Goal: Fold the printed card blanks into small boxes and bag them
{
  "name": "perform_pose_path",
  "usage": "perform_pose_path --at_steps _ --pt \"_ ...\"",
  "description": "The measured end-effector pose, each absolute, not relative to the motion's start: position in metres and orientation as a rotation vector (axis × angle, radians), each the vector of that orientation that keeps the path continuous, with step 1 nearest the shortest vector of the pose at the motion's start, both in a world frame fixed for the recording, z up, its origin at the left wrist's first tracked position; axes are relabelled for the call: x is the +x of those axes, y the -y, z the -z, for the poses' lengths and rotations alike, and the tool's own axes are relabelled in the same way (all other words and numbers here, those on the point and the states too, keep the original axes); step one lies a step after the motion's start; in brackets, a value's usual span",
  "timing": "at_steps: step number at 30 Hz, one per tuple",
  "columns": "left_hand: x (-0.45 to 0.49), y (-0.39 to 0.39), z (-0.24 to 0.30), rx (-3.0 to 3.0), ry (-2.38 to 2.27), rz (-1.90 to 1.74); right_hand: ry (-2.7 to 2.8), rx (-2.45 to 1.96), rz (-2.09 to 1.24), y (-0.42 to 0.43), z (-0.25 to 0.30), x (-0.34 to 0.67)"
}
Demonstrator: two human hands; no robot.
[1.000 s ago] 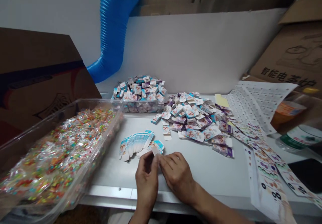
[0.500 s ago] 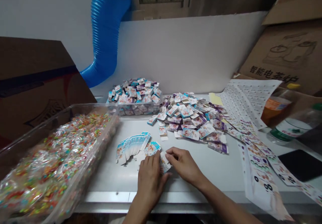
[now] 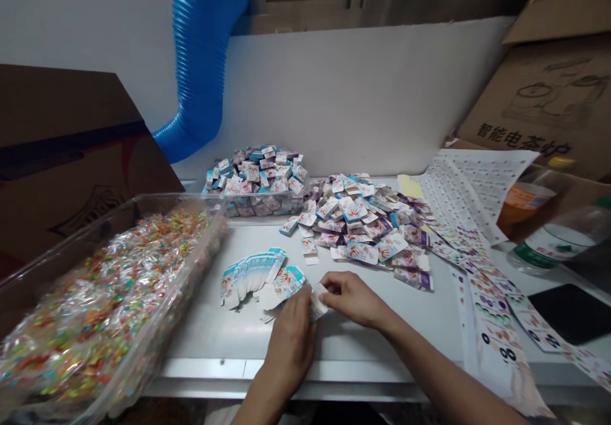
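My left hand (image 3: 289,342) and my right hand (image 3: 352,298) meet near the table's front, both gripping a small white printed paper carton (image 3: 318,303). The carton is partly hidden by my fingers. Just beyond my left fingertips lies a fanned row of flat blue-and-white cartons (image 3: 251,277), with a few loose cartons (image 3: 286,287) touching my left hand. Farther back is a heap of folded blue, white and purple cartons (image 3: 358,221).
A transparent tray of wrapped colourful sweets (image 3: 109,298) fills the left. Behind stands a transparent bin of cartons (image 3: 258,189). Printed label sheets (image 3: 491,323) lie on the white table (image 3: 363,348) at right, near a plastic bottle (image 3: 558,237) and a black tablet (image 3: 573,313).
My hands have moved slightly up and apart, and the small carton has turned between them. The camera view shifted a little compared with a second ago.
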State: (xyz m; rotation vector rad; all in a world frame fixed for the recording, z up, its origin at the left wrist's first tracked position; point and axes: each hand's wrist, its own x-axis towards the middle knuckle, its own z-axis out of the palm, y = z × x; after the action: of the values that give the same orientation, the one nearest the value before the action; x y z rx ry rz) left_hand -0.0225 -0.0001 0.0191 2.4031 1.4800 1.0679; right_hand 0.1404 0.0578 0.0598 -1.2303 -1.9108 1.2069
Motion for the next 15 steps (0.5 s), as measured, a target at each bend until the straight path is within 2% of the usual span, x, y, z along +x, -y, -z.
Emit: perform_pose_path --at_steps 8,15 --pt "-0.012 0.003 -0.009 2.123 -1.647 -1.344 1.291 -0.838 -1.708 -0.027 -0.052 0.131" --pt "-0.01 0.0 -0.004 2.225 -1.539 -1.398 0.937 -0.905 -1.764 -0.02 -0.038 0.116"
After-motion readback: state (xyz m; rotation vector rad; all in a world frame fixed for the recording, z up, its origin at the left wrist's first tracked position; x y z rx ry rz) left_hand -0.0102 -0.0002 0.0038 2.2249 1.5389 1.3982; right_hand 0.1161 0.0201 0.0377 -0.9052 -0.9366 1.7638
